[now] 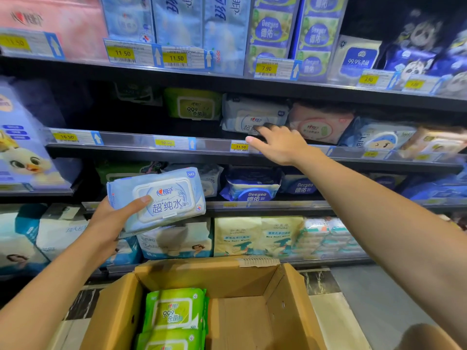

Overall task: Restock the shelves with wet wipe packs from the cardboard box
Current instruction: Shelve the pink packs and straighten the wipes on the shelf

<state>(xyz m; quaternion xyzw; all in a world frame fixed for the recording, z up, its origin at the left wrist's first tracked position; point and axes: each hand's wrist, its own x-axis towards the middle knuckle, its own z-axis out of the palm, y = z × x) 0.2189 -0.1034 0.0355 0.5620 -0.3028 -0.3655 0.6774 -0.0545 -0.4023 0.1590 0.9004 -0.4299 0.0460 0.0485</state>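
My left hand (108, 223) grips a pale blue wet wipe pack (161, 200), held tilted in front of the lower shelves. My right hand (278, 145) reaches to the middle shelf, fingers spread, its fingertips touching a matching pale blue pack on the shelf (252, 114). Below me stands the open cardboard box (252, 276), with green wet wipe packs (174, 311) stacked in its left half; its right half shows bare cardboard.
On the middle shelf a green pack (193, 104) lies left of the blue one and a pink pack (321, 125) right of it. The shelf edge with price tags (240, 147) runs under my right hand. Other shelves are crowded with tissue and wipe packs.
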